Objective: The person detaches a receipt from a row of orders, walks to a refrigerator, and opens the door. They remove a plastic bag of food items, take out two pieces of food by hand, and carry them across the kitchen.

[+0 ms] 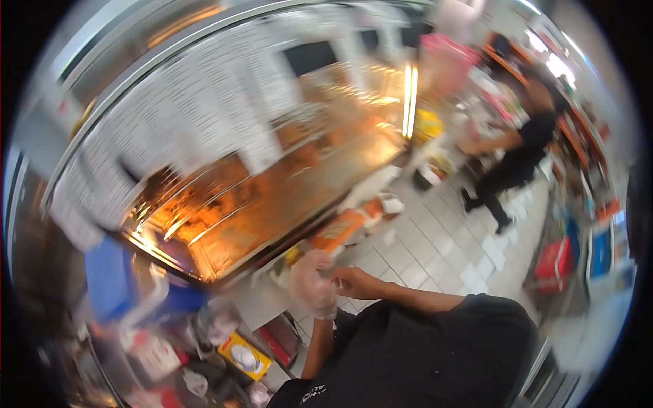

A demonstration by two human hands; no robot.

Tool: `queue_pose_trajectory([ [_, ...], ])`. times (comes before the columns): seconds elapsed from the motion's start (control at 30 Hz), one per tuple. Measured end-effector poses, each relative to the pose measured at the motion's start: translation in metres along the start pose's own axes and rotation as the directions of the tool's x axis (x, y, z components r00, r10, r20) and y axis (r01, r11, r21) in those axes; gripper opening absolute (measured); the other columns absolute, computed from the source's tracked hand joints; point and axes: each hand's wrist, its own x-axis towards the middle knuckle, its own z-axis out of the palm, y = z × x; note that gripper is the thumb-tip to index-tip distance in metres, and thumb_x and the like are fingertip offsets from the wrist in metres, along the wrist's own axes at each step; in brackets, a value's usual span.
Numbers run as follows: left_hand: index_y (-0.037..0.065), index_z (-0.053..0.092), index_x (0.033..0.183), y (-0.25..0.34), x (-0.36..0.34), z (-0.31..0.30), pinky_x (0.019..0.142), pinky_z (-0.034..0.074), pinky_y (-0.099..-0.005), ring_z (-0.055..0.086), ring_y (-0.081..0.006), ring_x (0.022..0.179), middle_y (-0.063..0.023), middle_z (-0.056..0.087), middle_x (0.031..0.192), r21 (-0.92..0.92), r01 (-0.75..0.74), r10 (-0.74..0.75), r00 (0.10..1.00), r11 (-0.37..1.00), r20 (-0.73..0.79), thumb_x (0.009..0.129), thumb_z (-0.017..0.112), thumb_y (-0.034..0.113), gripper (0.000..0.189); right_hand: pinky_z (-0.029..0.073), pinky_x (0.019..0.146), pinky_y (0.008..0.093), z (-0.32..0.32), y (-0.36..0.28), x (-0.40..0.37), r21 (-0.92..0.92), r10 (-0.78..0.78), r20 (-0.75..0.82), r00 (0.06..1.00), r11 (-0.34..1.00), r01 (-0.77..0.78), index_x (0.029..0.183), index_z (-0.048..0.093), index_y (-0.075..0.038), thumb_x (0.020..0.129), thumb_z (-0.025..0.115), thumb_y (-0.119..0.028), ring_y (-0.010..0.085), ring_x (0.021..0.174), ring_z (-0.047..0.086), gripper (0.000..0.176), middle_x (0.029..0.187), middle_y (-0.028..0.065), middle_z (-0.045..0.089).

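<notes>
My left hand (313, 285) is raised in front of my chest and wears a clear plastic glove (307, 291). Motion smears its fingers. Bare, my right hand (356, 282) comes in from the other side, its fingers pinched together at the edge of that glove, by the left hand's palm. Just beyond both hands, a narrow counter ledge carries an orange box (337, 230) and some blurred food packets.
A lit glass food warmer (292, 204) with paper slips (183, 102) hung along it fills the left. Blue bins (112, 279) and a yellow box (245, 356) stand at lower left. A co-worker in black (520, 149) bends over a counter across the tiled floor (401, 251).
</notes>
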Motion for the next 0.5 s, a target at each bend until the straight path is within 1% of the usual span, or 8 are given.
queue_pose_trajectory([
  [0.1, 0.004, 0.066, 0.109, -0.010, -0.022, 0.106, 0.074, 0.051, -0.0330, 0.064, -0.0217, 0.079, -0.0095, 0.069, 0.098, 0.156, 0.058, -0.140, 0.797, 0.986, 0.587, 0.088, 0.063, 0.038, 0.040, 0.049, 0.080, 0.0398, -0.022, 0.111, -0.099, -0.160, -0.124, -0.242, 0.962, 0.983, 0.087, 0.110, 0.060, -0.003, 0.070, 0.063, 0.005, 0.0310, 0.089, 0.060, 0.040, 0.100, 0.0161, 0.059],
  [0.13, 0.004, 0.066, 0.109, -0.018, -0.044, 0.144, 0.074, 0.051, -0.0330, 0.064, -0.0217, 0.079, -0.0095, 0.069, 0.098, 0.135, 0.060, -0.133, 0.761, 0.989, 0.635, 0.088, 0.063, 0.038, 0.040, 0.048, 0.082, 0.0411, -0.025, 0.159, -0.148, -0.158, 0.019, -0.311, 0.950, 0.985, -0.071, 0.111, 0.060, -0.003, 0.069, 0.063, 0.005, 0.0327, 0.090, 0.059, 0.042, 0.100, 0.0169, 0.060],
  [0.2, 0.006, 0.067, 0.110, -0.049, -0.097, 0.225, 0.077, 0.052, -0.0335, 0.067, -0.0230, 0.083, -0.0118, 0.070, 0.103, 0.226, 0.166, -0.272, 0.350, 0.960, 0.896, 0.087, 0.066, 0.036, 0.037, 0.048, 0.084, 0.0421, -0.048, 0.200, -0.253, -0.114, 0.271, -0.454, 0.849, 0.927, -0.357, 0.111, 0.060, -0.003, 0.068, 0.063, 0.004, 0.0340, 0.092, 0.060, 0.043, 0.099, 0.0181, 0.060],
  [0.23, 0.006, 0.067, 0.110, -0.067, -0.124, 0.254, 0.077, 0.052, -0.0335, 0.067, -0.0230, 0.083, -0.0118, 0.070, 0.103, 0.214, 0.171, -0.259, 0.318, 0.962, 0.912, 0.087, 0.066, 0.036, 0.037, 0.048, 0.083, 0.0419, -0.059, 0.197, -0.300, -0.072, 0.379, -0.520, 0.765, 0.873, -0.482, 0.110, 0.060, -0.003, 0.068, 0.064, 0.003, 0.0338, 0.092, 0.060, 0.043, 0.097, 0.0185, 0.061],
  [0.27, 0.006, 0.067, 0.110, -0.089, -0.157, 0.288, 0.079, 0.052, -0.0340, 0.067, -0.0238, 0.086, -0.0126, 0.070, 0.103, 0.268, 0.183, -0.297, 0.148, 0.946, 0.943, 0.087, 0.065, 0.037, 0.038, 0.048, 0.083, 0.0419, -0.073, 0.214, -0.344, -0.056, 0.389, -0.538, 0.748, 0.869, -0.492, 0.110, 0.060, -0.003, 0.068, 0.064, 0.003, 0.0338, 0.092, 0.060, 0.043, 0.097, 0.0185, 0.061],
  [0.3, 0.006, 0.067, 0.110, -0.101, -0.187, 0.321, 0.080, 0.052, -0.0344, 0.067, -0.0245, 0.089, -0.0134, 0.070, 0.103, 0.327, 0.189, -0.330, -0.019, 0.926, 0.944, 0.088, 0.065, 0.038, 0.039, 0.051, 0.077, 0.0380, -0.079, 0.230, -0.390, 0.125, 0.498, -0.643, 0.582, 0.818, -0.562, 0.111, 0.061, -0.003, 0.070, 0.062, 0.003, 0.0290, 0.088, 0.061, 0.042, 0.095, 0.0160, 0.060],
  [0.37, 0.006, 0.067, 0.110, -0.107, -0.228, 0.372, 0.082, 0.052, -0.0339, 0.067, -0.0241, 0.090, -0.0136, 0.070, 0.102, 0.362, 0.156, -0.357, -0.061, 0.919, 0.932, 0.088, 0.064, 0.040, 0.040, 0.052, 0.063, 0.0293, -0.077, 0.273, -0.478, 0.351, 0.543, -0.788, 0.290, 0.784, -0.512, 0.111, 0.063, -0.005, 0.070, 0.057, 0.007, 0.0196, 0.076, 0.059, 0.043, 0.087, 0.0110, 0.059],
  [0.5, 0.006, 0.067, 0.109, -0.145, -0.304, 0.439, 0.076, 0.053, -0.0315, 0.067, -0.0189, 0.084, -0.0103, 0.071, 0.098, 0.458, 0.215, -0.466, -0.018, 0.862, 0.885, 0.089, 0.066, 0.037, 0.038, 0.052, 0.067, 0.0342, -0.100, 0.361, -0.602, 0.553, 0.591, -0.807, 0.009, 0.760, -0.343, 0.111, 0.063, -0.009, 0.071, 0.055, 0.006, 0.0228, 0.082, 0.063, 0.043, 0.098, 0.0123, 0.063],
])
